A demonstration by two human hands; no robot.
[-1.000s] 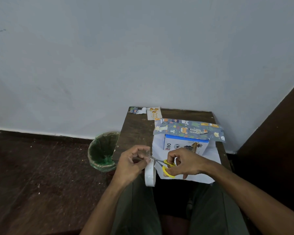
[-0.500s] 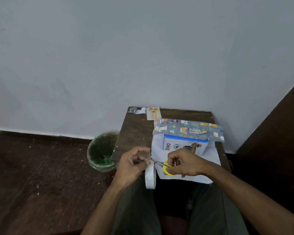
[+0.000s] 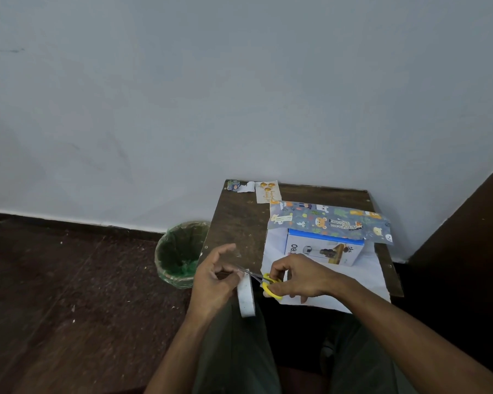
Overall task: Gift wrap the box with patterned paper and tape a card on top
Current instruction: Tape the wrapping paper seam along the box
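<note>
Matt wooden table (image 3: 239, 223), glossy patterned paper (image 3: 325, 220)

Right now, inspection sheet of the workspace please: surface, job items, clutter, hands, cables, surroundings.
Surface: small dark wooden table against the wall.
Job's things: box lies on white paper; patterned paper draped over the box's far edge; card at the far table edge.
Clutter: paper scraps beside the card.
Grippers: left hand holds the tape roll, pinching a pulled strip; right hand grips yellow-handled scissors, blades at the strip.
Cables: nothing seen.
Surroundings: green-lined bin on the floor left of the table; pale wall behind.
</note>
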